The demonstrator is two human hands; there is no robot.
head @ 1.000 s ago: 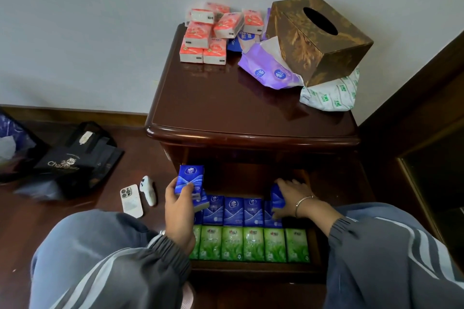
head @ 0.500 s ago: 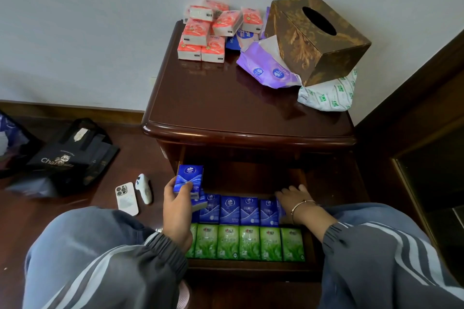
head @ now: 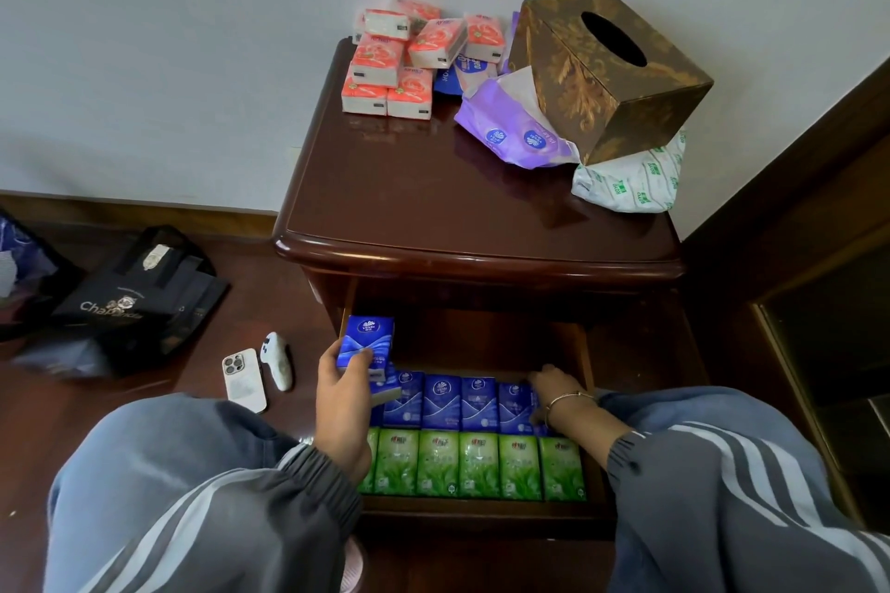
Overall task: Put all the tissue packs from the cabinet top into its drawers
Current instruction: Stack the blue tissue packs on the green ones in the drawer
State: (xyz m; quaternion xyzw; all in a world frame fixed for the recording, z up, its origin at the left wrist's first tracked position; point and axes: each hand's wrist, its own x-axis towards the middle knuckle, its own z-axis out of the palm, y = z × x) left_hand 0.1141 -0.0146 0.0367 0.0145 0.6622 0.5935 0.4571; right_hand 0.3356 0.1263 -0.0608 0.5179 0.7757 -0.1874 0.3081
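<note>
Two rows of tissue packs fill the open drawer (head: 481,511) of the cabinet. Front row: six green packs (head: 479,462) standing side by side, the leftmost partly hidden behind the left wrist. Back row: blue packs (head: 440,402), upright and touching the green ones.

Left hand (head: 342,404) is over the drawer's left end, thumb and fingers closed round a held blue pack (head: 364,342) raised above the back row. A second blue pack (head: 386,388) sits just under it against the same hand.

Right hand (head: 554,388), with a thin bracelet (head: 570,397) at the wrist, lies at the right end of the blue row, fingers on the last pack. Whether it grips or only presses, cannot tell.

On the cabinet top (head: 433,217), all at the back near the wall:
- a loose stack of orange-and-white packs (head: 385,63) at back left
- a dark blue pack (head: 450,79) just behind them
- a purple soft pack (head: 515,135)
- a white pack with green print (head: 631,183)
- a brown patterned tissue box (head: 602,77), tilted, resting on the purple and white packs

On the floor, left of the cabinet:
- a white phone (head: 244,380), face down
- a small white controller (head: 277,361) just beside it
- a black bag (head: 135,299) farther left

Grey striped sleeves cross the lower view and cover the drawer's front corners.
</note>
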